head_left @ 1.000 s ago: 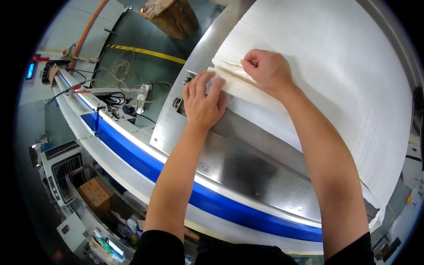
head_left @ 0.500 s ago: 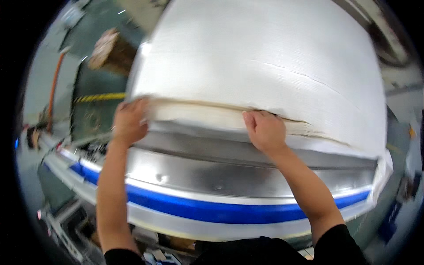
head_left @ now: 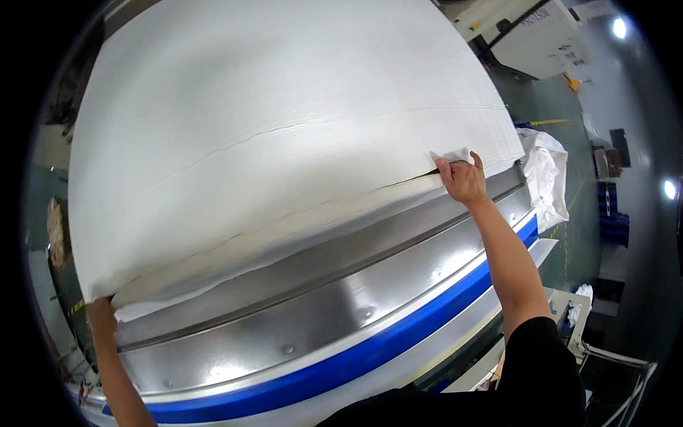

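A wide white fabric sheet (head_left: 284,107) covers the big table, lying in layers with a folded edge on the near side. My right hand (head_left: 464,181) is closed on the sheet's near edge toward the right corner. Its thumb lies on top, one finger sticks up, and a bit of fabric is bunched beside it. Far to the left, my left hand (head_left: 102,318) is closed at the sheet's near left corner, its fingertips partly hidden by the fabric. Between the hands, the folded edge hangs slightly loose over a bare metal strip (head_left: 341,299).
A blue band (head_left: 341,366) and a pale rail run along the table's near side. White crumpled cloth (head_left: 546,174) hangs off the right corner. A white frame (head_left: 619,359) stands at the lower right. On the floor at left is a brown roll-like object (head_left: 58,231).
My hands have moved apart along the near edge, the right one toward the right corner and the left one toward the left corner. The view has turned and shifted to the right.
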A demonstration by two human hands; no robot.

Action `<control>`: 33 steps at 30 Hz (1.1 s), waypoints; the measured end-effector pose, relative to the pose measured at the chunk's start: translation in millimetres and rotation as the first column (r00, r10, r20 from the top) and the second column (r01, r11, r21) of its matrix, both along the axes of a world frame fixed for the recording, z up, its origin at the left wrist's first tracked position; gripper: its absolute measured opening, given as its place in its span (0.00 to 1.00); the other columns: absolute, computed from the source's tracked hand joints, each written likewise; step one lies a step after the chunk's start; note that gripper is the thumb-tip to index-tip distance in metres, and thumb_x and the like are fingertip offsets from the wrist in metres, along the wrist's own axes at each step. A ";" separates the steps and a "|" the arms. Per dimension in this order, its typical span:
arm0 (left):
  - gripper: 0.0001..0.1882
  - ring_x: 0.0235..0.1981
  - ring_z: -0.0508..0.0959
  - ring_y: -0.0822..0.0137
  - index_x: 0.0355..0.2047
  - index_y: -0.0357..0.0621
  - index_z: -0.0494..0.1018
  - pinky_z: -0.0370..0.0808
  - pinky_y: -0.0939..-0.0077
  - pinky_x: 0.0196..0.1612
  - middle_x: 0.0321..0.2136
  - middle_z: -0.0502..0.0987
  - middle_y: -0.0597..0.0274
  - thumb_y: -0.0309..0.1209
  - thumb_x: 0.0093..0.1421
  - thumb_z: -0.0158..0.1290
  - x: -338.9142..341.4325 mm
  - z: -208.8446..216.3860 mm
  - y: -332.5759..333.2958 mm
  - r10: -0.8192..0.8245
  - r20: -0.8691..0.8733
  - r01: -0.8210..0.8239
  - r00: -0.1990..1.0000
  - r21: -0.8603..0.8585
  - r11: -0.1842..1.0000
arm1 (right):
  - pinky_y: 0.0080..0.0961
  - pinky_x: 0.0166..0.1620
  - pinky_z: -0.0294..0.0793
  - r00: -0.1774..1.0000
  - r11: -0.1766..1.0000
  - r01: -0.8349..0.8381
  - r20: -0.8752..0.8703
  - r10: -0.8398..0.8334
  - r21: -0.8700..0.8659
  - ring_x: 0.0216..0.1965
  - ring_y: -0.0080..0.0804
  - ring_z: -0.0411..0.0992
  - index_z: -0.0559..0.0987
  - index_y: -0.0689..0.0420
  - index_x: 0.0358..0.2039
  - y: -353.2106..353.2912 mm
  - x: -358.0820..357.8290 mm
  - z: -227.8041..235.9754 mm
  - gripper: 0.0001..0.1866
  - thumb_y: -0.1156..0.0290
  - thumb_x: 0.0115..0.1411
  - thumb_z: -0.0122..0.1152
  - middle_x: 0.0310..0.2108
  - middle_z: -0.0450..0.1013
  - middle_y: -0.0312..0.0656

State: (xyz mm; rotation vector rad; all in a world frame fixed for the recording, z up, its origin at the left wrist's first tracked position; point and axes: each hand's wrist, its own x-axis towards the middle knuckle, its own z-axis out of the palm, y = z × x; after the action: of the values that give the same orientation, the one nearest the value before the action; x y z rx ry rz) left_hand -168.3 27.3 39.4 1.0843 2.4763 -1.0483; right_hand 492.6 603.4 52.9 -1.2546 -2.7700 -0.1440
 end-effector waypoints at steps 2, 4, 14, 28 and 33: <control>0.07 0.39 0.79 0.55 0.35 0.42 0.79 0.74 0.61 0.42 0.34 0.79 0.53 0.28 0.59 0.52 -26.7 -18.7 -22.9 -0.181 -0.044 0.178 0.983 -0.061 0.982 | 0.52 0.59 0.60 0.989 0.986 -0.044 0.148 0.020 0.162 0.26 0.44 0.75 0.81 0.59 0.19 39.9 56.5 -18.5 0.33 0.47 0.68 0.40 0.24 0.77 0.50; 0.08 0.35 0.78 0.51 0.33 0.38 0.78 0.74 0.58 0.39 0.32 0.79 0.50 0.28 0.60 0.51 -34.6 -23.3 -36.1 -0.156 -0.055 0.155 0.986 -0.016 0.988 | 0.50 0.64 0.54 0.964 0.993 0.030 0.259 -0.059 0.115 0.32 0.43 0.77 0.82 0.59 0.24 67.4 85.1 -19.8 0.34 0.46 0.68 0.36 0.28 0.78 0.50; 0.14 0.36 0.77 0.43 0.37 0.35 0.76 0.71 0.52 0.38 0.32 0.79 0.43 0.29 0.62 0.42 -70.9 -38.3 -69.6 0.243 0.118 -0.269 0.963 0.330 0.905 | 0.39 0.56 0.69 0.683 0.940 0.304 0.723 -0.101 -0.156 0.49 0.45 0.74 0.79 0.57 0.44 196.3 226.2 36.9 0.16 0.65 0.65 0.44 0.45 0.76 0.49; 0.19 0.52 0.73 0.59 0.49 0.57 0.75 0.57 0.58 0.64 0.47 0.77 0.64 0.24 0.60 0.43 36.9 36.7 38.1 0.139 -0.049 -0.144 0.989 -0.111 0.983 | 0.38 0.51 0.72 0.798 0.933 0.347 0.552 -0.240 -0.096 0.48 0.49 0.73 0.79 0.51 0.48 185.6 233.5 72.3 0.20 0.77 0.54 0.53 0.45 0.76 0.49; 0.17 0.48 0.75 0.54 0.47 0.54 0.77 0.64 0.56 0.60 0.46 0.78 0.58 0.24 0.61 0.44 11.9 124.1 -31.3 0.136 -0.171 -0.124 0.976 0.077 0.989 | 0.39 0.52 0.70 0.880 0.963 0.196 0.467 -0.091 -0.183 0.50 0.52 0.72 0.76 0.56 0.50 230.9 288.0 118.9 0.19 0.76 0.56 0.52 0.45 0.75 0.54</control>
State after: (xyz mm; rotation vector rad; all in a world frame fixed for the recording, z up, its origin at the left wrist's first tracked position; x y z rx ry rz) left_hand -156.4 -3.9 163.5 0.8664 2.6966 -1.0721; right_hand 780.6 834.2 171.8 -1.6795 -3.1537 -0.1557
